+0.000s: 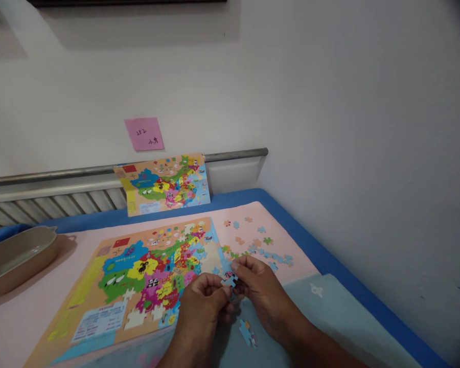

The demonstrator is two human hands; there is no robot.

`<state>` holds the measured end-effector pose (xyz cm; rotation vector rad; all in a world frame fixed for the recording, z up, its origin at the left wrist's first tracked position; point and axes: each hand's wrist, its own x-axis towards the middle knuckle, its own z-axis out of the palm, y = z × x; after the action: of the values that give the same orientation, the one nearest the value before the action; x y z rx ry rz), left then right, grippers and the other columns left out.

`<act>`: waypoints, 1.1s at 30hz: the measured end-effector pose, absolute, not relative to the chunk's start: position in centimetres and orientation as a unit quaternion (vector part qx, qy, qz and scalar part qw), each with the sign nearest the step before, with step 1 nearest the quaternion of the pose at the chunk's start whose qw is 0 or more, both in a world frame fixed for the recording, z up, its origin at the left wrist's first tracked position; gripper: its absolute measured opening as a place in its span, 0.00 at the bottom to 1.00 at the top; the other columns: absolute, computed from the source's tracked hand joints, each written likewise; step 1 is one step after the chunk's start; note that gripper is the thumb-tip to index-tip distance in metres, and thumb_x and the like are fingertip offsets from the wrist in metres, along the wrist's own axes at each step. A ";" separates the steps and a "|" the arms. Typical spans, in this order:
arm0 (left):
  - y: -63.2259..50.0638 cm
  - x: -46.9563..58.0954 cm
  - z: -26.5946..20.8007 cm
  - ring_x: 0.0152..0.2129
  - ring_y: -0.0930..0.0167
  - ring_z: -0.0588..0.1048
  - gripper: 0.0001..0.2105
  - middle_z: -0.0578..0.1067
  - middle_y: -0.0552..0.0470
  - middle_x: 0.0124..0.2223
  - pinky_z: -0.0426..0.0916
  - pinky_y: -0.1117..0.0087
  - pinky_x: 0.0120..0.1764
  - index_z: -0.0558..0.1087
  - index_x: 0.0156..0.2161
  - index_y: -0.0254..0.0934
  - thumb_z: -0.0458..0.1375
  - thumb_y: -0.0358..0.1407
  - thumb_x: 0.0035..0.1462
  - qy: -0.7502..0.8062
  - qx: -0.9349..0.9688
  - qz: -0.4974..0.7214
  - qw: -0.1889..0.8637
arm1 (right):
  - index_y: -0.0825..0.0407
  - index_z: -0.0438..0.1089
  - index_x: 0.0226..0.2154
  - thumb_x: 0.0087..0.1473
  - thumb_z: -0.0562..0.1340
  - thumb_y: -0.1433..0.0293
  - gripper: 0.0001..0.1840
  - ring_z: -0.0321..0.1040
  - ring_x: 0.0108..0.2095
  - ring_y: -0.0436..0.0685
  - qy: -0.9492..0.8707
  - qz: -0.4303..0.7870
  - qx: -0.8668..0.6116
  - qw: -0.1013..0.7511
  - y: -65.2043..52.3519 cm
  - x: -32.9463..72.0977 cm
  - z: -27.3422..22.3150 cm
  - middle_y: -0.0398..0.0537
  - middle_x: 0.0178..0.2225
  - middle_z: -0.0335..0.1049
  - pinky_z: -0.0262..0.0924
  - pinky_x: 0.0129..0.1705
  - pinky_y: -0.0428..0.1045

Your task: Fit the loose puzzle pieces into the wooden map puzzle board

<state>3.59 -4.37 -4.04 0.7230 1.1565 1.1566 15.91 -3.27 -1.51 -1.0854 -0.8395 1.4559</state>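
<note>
My left hand (204, 305) and my right hand (257, 287) meet over the lower right edge of a map jigsaw puzzle (111, 278). Between their fingertips is a small cluster of light blue jigsaw pieces (229, 279) with a pink spot; fingers hide part of it, so I cannot tell how many pieces it has. Both hands are closed on it. The puzzle lies flat in its frame, mostly filled, with pale gaps at the bottom, top right and right side. Below my right hand, a few joined pieces (247, 333) lie on the grey-blue cloth.
Loose pieces (270, 254) are scattered right of the puzzle on the pink mat (291, 266). A matching reference picture (168, 184) leans against the wall rail (237, 155). A beige dish (21, 258) stands at the left. A pink note (144, 134) is on the wall.
</note>
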 end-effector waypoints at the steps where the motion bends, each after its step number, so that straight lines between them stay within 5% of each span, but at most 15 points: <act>1: -4.3 3.7 -4.2 0.15 0.72 0.69 0.18 0.70 0.54 0.20 0.63 0.74 0.18 0.68 0.30 0.33 0.70 0.39 0.35 0.504 0.315 0.503 0.628 | 0.51 0.66 0.23 0.44 0.69 0.59 0.15 0.58 0.24 0.49 -0.349 0.615 -0.457 0.540 -3.3 15.9 -1.5 0.38 0.22 0.62 0.55 0.29 0.48; 33: -4.5 3.9 -3.4 0.15 0.71 0.69 0.19 0.70 0.51 0.20 0.62 0.72 0.19 0.66 0.27 0.34 0.68 0.41 0.33 0.507 0.314 0.495 0.632 | 0.51 0.66 0.23 0.43 0.69 0.60 0.15 0.58 0.23 0.49 -0.335 0.599 -0.474 0.551 -3.2 15.7 -1.7 0.37 0.21 0.61 0.55 0.28 0.47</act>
<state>3.92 -4.48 -3.35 0.7179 1.1593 1.1321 15.72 -3.17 -1.70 -1.1218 -0.7923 1.4174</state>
